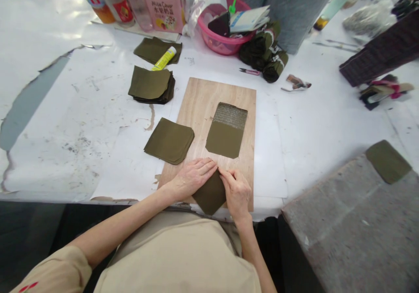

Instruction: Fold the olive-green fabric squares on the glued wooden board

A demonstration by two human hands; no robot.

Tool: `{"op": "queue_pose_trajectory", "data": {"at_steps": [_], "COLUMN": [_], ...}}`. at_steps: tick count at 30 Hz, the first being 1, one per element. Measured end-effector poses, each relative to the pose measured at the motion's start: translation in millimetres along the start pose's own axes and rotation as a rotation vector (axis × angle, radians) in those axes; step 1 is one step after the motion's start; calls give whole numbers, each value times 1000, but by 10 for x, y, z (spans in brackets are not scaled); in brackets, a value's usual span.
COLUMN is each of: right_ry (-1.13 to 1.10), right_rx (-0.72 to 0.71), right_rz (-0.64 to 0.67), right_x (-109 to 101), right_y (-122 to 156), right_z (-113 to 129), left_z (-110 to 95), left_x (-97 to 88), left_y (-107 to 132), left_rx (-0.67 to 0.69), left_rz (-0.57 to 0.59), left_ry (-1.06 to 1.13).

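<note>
A patch [226, 141] and stack [168, 140] crowd the board [209, 91]; beyond, I see a booklet [250, 19] in a basin [224, 45]. At the near edge, left hand [192, 178] lies flat on cloth [211, 193], right hand [238, 192] pinching its corner.

A pink cardboard carton [163, 11] with a fruit picture is showing the words "Milk Cover" in dark letters, and a line of larger Chinese characters beginning 水果奶 is running beneath them. A clear plastic bottle with a red label [122, 10] and a yellow glue stick [164, 59] are carrying print too blurred for reading. A white booklet with blue print [249, 19] is showing only illegible lines, and small dark marks [192, 60] on the white table paper [108, 123] are staying unreadable.
</note>
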State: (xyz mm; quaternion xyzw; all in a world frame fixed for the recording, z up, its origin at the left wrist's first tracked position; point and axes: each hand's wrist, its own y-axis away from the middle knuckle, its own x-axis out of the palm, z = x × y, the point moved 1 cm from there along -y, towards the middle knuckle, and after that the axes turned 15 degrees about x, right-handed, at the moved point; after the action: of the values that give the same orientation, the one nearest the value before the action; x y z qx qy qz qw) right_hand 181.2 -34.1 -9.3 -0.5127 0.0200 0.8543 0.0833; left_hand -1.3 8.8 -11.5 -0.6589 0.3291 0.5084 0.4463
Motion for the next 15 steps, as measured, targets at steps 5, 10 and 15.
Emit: {"op": "queue_pose_trajectory", "data": {"at_steps": [5, 10, 15], "right_ry": [-74, -27, 14], "right_rx": [-17, -45, -47], "right_rz": [18, -11, -39], "right_x": [-65, -39, -18], "right_y": [-13, 19, 62], "right_z": [-119, -133, -121], "left_z": [6, 8, -8], "left_x": [-9, -29, -77], "left_y": [4, 14, -20], "left_rx": [9, 4, -2], "left_rz": [-2, 3, 37], "left_ry": [-15, -8, -10]}}
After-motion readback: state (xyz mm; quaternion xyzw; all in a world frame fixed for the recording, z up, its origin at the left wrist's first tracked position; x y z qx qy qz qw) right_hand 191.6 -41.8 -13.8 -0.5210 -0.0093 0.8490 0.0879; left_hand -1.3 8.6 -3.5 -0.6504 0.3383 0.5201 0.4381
